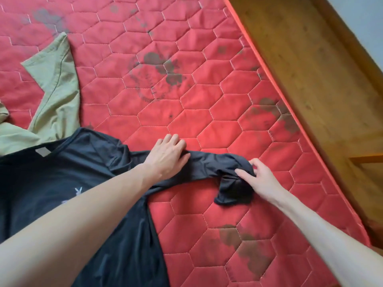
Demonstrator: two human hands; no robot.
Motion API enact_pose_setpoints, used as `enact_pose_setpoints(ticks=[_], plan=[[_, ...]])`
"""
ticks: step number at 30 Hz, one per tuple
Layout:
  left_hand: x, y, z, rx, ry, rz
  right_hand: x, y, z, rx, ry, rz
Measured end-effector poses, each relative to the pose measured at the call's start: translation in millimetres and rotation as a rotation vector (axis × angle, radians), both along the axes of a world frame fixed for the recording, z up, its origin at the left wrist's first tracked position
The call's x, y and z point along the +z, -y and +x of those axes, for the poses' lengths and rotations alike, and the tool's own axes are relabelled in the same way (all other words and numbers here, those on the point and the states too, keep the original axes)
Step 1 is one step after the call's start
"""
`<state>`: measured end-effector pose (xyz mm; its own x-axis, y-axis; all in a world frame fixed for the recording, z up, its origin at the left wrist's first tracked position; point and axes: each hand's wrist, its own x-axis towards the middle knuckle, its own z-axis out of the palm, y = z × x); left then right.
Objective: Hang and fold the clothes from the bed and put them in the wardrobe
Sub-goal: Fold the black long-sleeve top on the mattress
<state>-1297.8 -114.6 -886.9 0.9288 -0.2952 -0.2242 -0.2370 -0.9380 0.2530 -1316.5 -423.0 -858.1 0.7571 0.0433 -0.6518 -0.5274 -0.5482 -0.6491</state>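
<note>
Wood bed frame (306, 65) rt; pale wall (366, 19) beyond.

Bare red mattress (186, 96) ahead — green garment (56, 83) left, wooden bed frame (310, 59) right

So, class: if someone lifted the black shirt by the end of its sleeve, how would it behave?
The black shirt would probably hang limp: its sleeve already bunches and creases under the right hand. It looks thin, so likely light. Its slight sheen suggests it may slide easily on the mattress.
</note>
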Motion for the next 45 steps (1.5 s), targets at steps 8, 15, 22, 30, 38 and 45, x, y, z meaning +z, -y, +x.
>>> enact_pose_setpoints(ticks=[8, 15, 22, 30, 38, 45], plan=[[4, 57, 23, 0.045, -0.199, -0.201, 52, 56, 103, 0.371, -0.131, -0.092], [-7, 92, 42, -0.011, -0.201, -0.163, 48, 82, 152, 0.628, 0.237, -0.515], [-8, 89, 56, 0.192, -0.211, -0.444, 1, 103, 133, 0.233, 0.125, -0.290], [-5, 71, 80, 0.244, -0.118, -0.460, -7, 104, 133, -0.143, 0.385, -0.120], [-17, 67, 69, 0.225, -0.133, -0.365, -21, 96, 138, -0.172, 0.318, -0.260], [-19, 12, 28, 0.169, 0.138, -0.011, -30, 106, 107, -0.260, 0.387, -0.338]])
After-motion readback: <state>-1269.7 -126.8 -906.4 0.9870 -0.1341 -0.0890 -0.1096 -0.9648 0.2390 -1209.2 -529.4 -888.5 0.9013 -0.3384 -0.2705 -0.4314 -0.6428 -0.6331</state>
